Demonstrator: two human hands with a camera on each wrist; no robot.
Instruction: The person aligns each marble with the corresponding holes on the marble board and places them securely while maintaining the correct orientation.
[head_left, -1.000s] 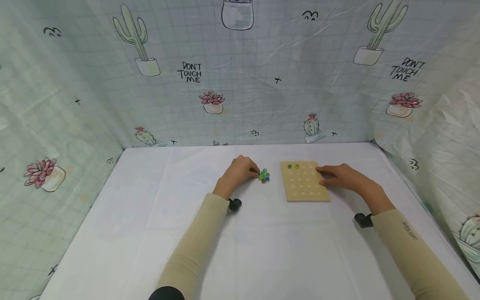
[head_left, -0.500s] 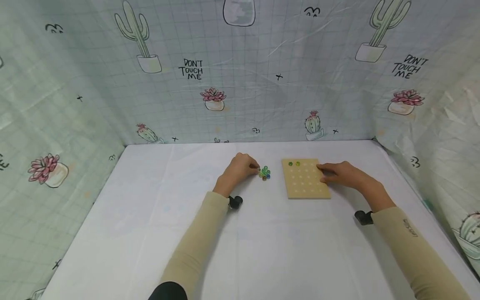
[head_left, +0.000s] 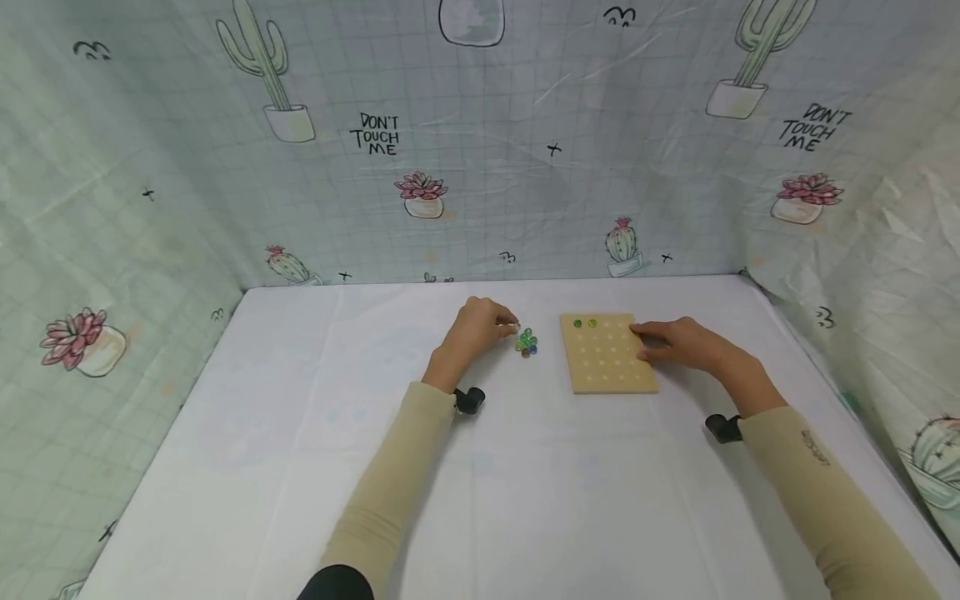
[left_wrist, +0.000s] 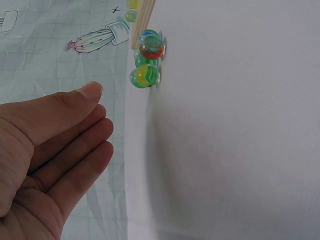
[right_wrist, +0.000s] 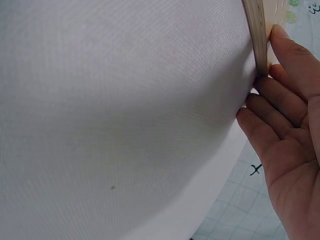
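Observation:
Left of the square wooden board (head_left: 607,367), which has rows of small hollows, a small cluster of glass marbles (head_left: 527,342) lies on the table. My left hand (head_left: 474,327) is at the cluster's upper left, thumb and forefinger together with a small pale glint of a marble at their tips. The left wrist view shows the left thumb (left_wrist: 75,105) covering the forefinger and whatever is between them. Two green marbles (head_left: 585,323) sit in hollows at the board's far left corner. My right hand (head_left: 682,343) holds the board's right edge, thumb over the top and fingers against the side.
A white cloth (head_left: 420,492) covers the table. Behind it and at both sides hang sheets (head_left: 480,167) printed with cacti. Each wrist wears a small black camera (head_left: 470,401).
The left fingertips have lifted slightly away from the marble cluster, toward the back of the table. The right hand stays on the board's edge; the head view has shifted a little.

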